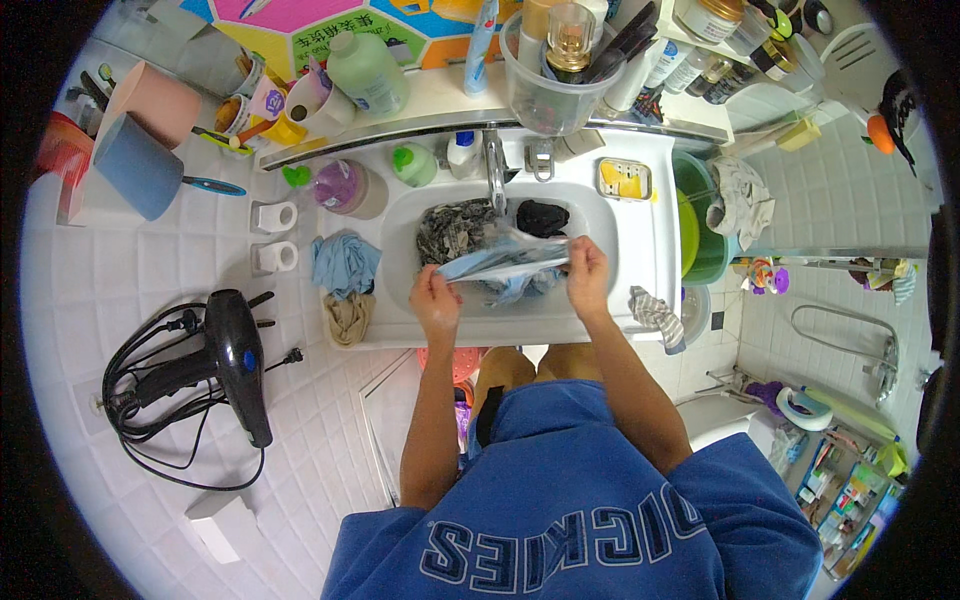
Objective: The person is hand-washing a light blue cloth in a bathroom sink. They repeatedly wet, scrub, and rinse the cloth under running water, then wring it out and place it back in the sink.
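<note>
Between my two hands a light blue and white cloth is stretched over the washbasin, blurred by motion. My left hand grips its left end, and my right hand grips the right end a little higher up. Under the cloth, more blue fabric lies in cloudy water. A dark patterned garment sits at the basin's back left. Behind the cloth on the right is a bunched black cloth. The chrome faucet reaches over the basin, its tip close to the patterned garment.
Blue and beige cloths rest on the left rim, a striped cloth on the right. A soap dish and pump bottles stand around the basin. A hair dryer hangs left; a green tub stands right.
</note>
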### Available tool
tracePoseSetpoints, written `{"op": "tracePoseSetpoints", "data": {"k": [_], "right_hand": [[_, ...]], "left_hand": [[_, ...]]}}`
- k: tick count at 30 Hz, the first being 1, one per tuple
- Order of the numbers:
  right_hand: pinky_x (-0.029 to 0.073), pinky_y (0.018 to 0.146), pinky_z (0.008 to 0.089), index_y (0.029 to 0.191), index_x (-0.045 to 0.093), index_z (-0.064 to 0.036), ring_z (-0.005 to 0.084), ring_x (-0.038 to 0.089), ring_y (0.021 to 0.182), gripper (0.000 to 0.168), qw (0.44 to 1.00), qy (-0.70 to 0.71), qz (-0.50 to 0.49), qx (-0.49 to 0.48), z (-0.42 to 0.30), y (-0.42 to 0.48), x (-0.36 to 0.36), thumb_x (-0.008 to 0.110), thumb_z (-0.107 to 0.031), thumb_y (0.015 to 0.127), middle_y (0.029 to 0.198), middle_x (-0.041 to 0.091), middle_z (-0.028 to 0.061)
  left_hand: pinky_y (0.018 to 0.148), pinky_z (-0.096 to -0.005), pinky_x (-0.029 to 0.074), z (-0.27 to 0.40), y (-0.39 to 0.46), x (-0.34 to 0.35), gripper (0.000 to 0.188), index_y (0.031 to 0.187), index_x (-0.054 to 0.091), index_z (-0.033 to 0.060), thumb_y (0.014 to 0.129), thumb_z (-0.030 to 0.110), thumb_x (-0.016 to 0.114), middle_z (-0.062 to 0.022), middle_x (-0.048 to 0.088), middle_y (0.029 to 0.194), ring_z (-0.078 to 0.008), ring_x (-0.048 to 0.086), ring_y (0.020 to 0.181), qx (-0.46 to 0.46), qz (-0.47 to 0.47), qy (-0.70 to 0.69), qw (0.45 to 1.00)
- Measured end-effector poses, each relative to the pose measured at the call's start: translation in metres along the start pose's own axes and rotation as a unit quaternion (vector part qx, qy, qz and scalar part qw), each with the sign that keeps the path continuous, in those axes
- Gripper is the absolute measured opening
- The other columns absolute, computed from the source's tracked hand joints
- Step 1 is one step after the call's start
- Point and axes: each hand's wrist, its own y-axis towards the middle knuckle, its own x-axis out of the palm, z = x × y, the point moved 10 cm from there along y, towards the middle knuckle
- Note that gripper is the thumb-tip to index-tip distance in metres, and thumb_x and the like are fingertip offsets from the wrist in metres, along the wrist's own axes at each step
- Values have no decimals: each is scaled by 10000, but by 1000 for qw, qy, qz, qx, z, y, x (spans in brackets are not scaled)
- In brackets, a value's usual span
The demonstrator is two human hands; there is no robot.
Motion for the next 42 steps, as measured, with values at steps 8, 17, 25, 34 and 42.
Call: {"op": "tracePoseSetpoints", "data": {"k": [8, 17, 25, 34, 42], "right_hand": [[350, 402, 257, 650, 441, -74, 60, 377, 464, 339, 995, -50, 73, -37, -41, 12, 2, 449, -257, 935, 551, 380, -39], [467, 576, 426, 622, 636, -46, 354, 605, 592, 254, 929, -368, 17, -34, 11, 10, 66, 571, -255, 751, 622, 591, 204], [489, 627, 427, 653, 674, -59, 358, 622, 635, 217, 914, -388, 73, 89, 31, 38, 33, 581, -244, 720, 666, 604, 212], [475, 546, 421, 630, 630, -1, 374, 603, 588, 267, 944, -331, 2, -11, 4, 23, 73, 553, -230, 744, 631, 579, 220], [481, 548, 412, 643, 648, -14, 372, 602, 574, 243, 943, -330, 48, -6, 24, 19, 64, 593, -239, 717, 600, 573, 220]], "left_hand": [[707, -337, 488, -57, 19, 17, 268, 963, 560, 47, 905, 262, 411, -80, 572, 868, -181, 567, 823, -17, -16, -300, 954], [682, -319, 478, -146, 4, 167, 328, 887, 599, 119, 876, 400, 429, -27, 602, 869, -161, 581, 773, -141, -327, -453, 817], [718, -349, 490, -94, -13, 169, 299, 935, 592, 94, 879, 302, 386, -53, 605, 881, -194, 588, 801, -275, -216, -421, 837], [656, -348, 462, -134, 20, 145, 212, 839, 589, 91, 877, 274, 487, -19, 576, 772, -175, 550, 701, -232, -266, -374, 858], [681, -340, 460, -82, 18, 134, 216, 866, 594, 103, 836, 312, 550, -9, 594, 829, -161, 567, 800, -24, -274, 54, 960]]}}
